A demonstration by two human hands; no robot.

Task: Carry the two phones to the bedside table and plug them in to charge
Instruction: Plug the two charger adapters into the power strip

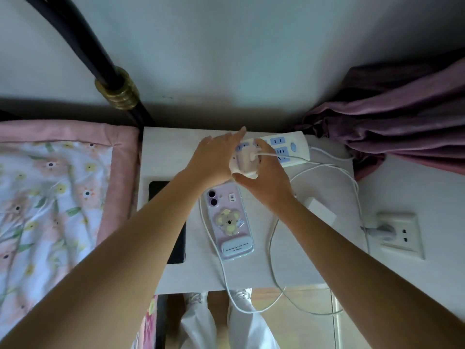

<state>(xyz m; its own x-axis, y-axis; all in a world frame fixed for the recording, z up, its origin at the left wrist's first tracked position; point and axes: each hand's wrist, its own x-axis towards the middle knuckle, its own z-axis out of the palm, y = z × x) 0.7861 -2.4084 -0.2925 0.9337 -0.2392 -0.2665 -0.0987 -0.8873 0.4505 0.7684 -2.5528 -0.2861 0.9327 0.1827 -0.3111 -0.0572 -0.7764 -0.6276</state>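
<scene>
A purple phone [229,222] in a clear case with a koala flower sticker lies face down in the middle of the white bedside table [166,157]. A black phone [161,197] lies left of it, partly under my left forearm. My right hand [264,177] grips a white charger plug [247,163] and holds it against the left end of the white power strip [284,149]. My left hand [214,157] rests with fingers spread on that same end of the strip. A white cable [214,238] runs along the purple phone's left side.
A bed with a floral pink quilt [50,197] lies left, with a black bedpost [110,79]. A purple curtain [402,122] hangs at right. A wall socket [400,233] holds the strip's plug. White cables [274,268] loop over the table's front edge. A white box [322,212] sits behind my right forearm.
</scene>
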